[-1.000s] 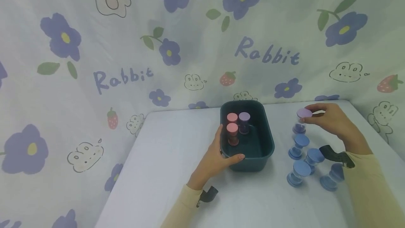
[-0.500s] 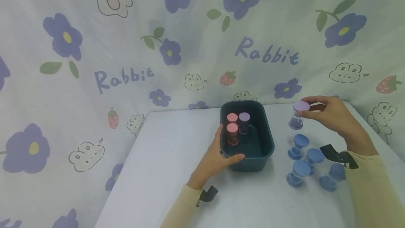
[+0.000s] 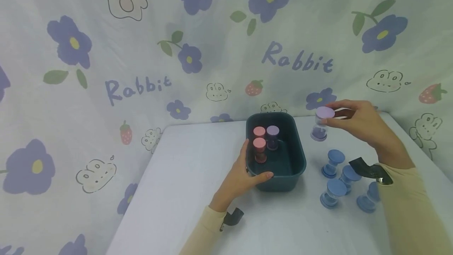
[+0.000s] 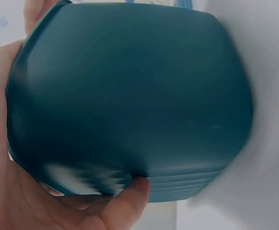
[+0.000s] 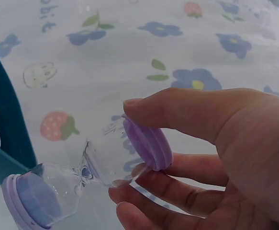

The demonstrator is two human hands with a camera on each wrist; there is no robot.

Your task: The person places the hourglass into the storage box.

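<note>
My right hand (image 3: pixel 359 123) pinches a purple-capped hourglass (image 3: pixel 320 124) by its top end, holding it in the air to the right of a dark teal bin (image 3: pixel 279 182). In the right wrist view the hourglass (image 5: pixel 84 175) shows clear glass with purple sand in its lower bulb. My left hand (image 3: pixel 237 180) grips the bin's near left corner, thumb over the front rim; the left wrist view shows fingers curled round the bin wall (image 4: pixel 129 96). Inside the bin stand two pink hourglasses (image 3: pixel 260 150) and one purple hourglass (image 3: pixel 273 137), all upright along its left part.
Several blue hourglasses (image 3: pixel 334 192) stand on the white table (image 3: pixel 191 168) right of the bin, below my right forearm; the sleeve partly covers the rightmost one. A patterned curtain (image 3: pixel 219 30) hangs behind the table's back edge.
My right hand has lifted the purple hourglass off the table and carried it left toward the bin. The left hand and the bin have stayed put.
</note>
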